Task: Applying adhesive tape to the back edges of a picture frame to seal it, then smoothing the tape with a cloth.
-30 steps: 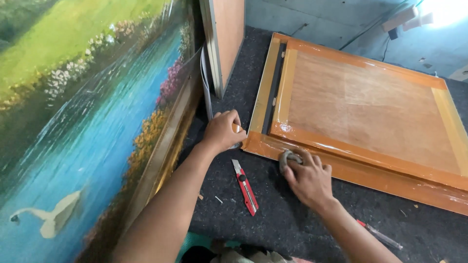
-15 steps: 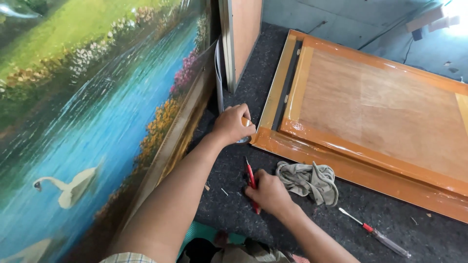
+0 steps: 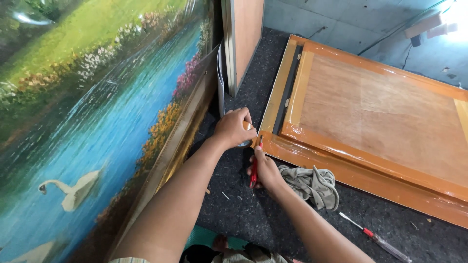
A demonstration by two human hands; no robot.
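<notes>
An orange wooden frame with a brown panel lies flat on dark carpet. My left hand is closed at the frame's near left corner, gripping something small that I cannot make out. My right hand holds a red utility knife, its tip pointing up at that same corner. A crumpled grey rag lies on the carpet just right of my right hand, against the frame's front edge.
A large framed landscape painting with swans leans at the left. A wooden board stands upright behind it. A red-handled screwdriver lies on the carpet at the lower right. Grey wall and cables are at the back.
My right hand left the rag, picked up the red knife from the carpet and brought its tip to the frame corner. The left hand stayed at the corner.
</notes>
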